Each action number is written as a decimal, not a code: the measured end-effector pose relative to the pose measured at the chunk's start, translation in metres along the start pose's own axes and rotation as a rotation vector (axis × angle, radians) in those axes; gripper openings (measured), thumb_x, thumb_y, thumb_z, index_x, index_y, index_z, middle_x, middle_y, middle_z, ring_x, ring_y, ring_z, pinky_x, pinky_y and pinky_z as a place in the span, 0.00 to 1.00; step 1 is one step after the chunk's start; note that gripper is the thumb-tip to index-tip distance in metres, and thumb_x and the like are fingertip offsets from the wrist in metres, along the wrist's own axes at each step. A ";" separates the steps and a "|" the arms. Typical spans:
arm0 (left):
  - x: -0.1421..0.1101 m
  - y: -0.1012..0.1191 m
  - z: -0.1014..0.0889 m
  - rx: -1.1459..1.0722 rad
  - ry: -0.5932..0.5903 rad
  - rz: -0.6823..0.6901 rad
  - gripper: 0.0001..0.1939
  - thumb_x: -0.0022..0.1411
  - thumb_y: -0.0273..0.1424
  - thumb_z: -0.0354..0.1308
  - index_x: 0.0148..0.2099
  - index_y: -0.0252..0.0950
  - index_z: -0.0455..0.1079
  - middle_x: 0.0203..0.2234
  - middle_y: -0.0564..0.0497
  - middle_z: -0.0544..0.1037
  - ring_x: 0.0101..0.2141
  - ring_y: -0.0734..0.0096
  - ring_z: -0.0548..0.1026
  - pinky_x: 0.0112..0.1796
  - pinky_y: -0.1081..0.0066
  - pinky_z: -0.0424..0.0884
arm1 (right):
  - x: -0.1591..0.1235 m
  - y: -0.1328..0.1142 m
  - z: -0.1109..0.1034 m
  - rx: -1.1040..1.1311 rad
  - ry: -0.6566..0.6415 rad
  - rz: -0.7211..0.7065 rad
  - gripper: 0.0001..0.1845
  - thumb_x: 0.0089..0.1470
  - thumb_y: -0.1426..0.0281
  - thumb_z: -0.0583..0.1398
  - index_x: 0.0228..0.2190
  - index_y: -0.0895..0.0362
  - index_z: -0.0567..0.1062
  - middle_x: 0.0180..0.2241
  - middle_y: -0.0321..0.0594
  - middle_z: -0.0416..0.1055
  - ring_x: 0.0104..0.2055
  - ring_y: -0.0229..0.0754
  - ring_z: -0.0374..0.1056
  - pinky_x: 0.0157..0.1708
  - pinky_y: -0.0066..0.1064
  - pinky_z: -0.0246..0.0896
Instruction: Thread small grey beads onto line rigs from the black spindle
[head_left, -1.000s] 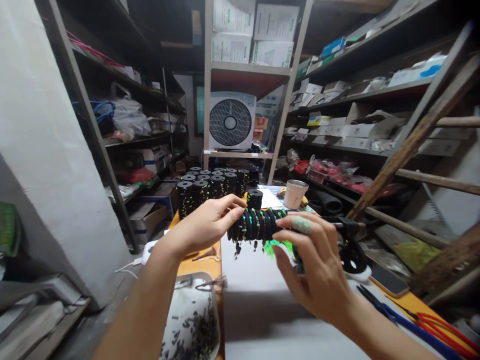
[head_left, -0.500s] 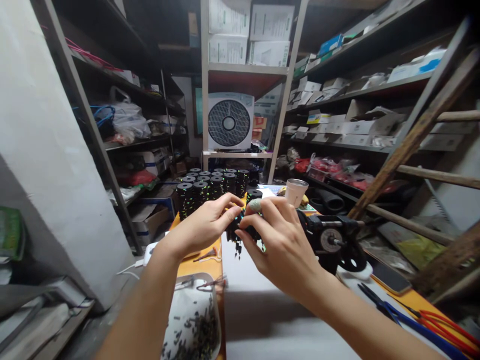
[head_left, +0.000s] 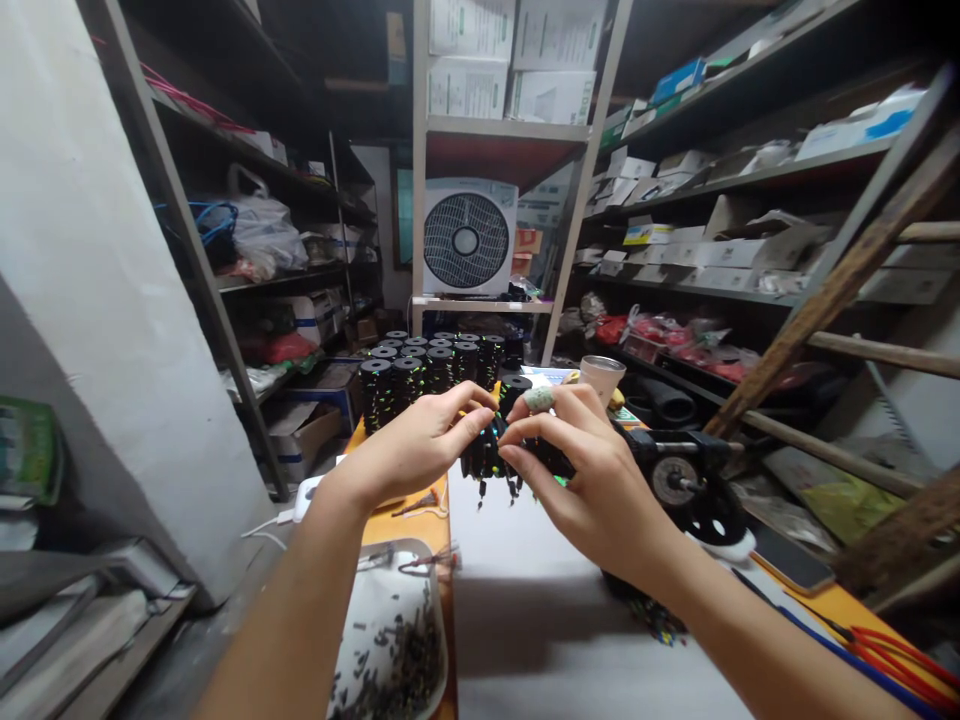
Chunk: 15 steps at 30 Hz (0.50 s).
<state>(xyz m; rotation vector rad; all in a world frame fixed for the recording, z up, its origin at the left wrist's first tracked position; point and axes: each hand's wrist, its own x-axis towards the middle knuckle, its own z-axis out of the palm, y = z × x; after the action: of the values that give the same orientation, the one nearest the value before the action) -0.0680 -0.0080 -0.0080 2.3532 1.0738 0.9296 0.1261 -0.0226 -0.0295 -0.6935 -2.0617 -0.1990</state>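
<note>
A black ribbed spool (head_left: 484,462) lies sideways between my hands, with blue-green glints in its grooves and small dark pieces dangling below. My left hand (head_left: 424,440) has its thumb and fingers closed at the spool's left end. My right hand (head_left: 581,455) covers the right part of the spool. Its thumb and index finger come together near the spool's middle; whatever they pinch is too small to make out. A pale green wrap (head_left: 538,400) circles one right finger. A bit of bright green shows by the right thumb.
Behind my hands stand several black spools (head_left: 377,395) and a cup (head_left: 602,378). A white tray (head_left: 375,590) with small dark pieces is at lower left. To the right are a black winding device (head_left: 675,480), a phone (head_left: 793,558) and red cable (head_left: 892,655). A wooden ladder (head_left: 840,270) leans farther right.
My right hand moved left along the spool to near my left hand, its fingers closing, then shifted slightly right. My left hand stayed at the spool's left end. A dark multicoloured bundle now shows below my right wrist.
</note>
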 end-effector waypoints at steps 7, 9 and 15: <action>0.001 -0.001 0.000 -0.006 0.003 -0.001 0.14 0.70 0.38 0.44 0.47 0.39 0.68 0.43 0.49 0.77 0.43 0.64 0.74 0.45 0.65 0.66 | -0.003 -0.002 0.002 -0.045 0.001 -0.023 0.04 0.58 0.76 0.60 0.33 0.56 0.73 0.37 0.42 0.69 0.44 0.48 0.61 0.45 0.42 0.60; 0.002 -0.002 0.001 -0.011 0.006 -0.005 0.14 0.70 0.38 0.44 0.47 0.39 0.69 0.43 0.49 0.77 0.43 0.64 0.74 0.44 0.66 0.66 | -0.003 -0.002 0.003 -0.091 -0.008 -0.051 0.04 0.58 0.76 0.60 0.33 0.56 0.73 0.38 0.43 0.70 0.44 0.49 0.60 0.45 0.42 0.59; 0.003 -0.006 0.004 -0.041 0.039 -0.027 0.15 0.70 0.40 0.45 0.49 0.40 0.67 0.42 0.50 0.77 0.43 0.63 0.73 0.45 0.64 0.66 | -0.012 0.000 0.000 -0.147 0.011 -0.094 0.06 0.59 0.78 0.56 0.39 0.59 0.71 0.41 0.46 0.69 0.45 0.49 0.61 0.46 0.43 0.59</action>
<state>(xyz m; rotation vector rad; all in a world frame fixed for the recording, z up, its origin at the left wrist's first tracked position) -0.0672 -0.0022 -0.0129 2.2907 1.0882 0.9826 0.1308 -0.0276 -0.0395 -0.6829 -2.0855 -0.4098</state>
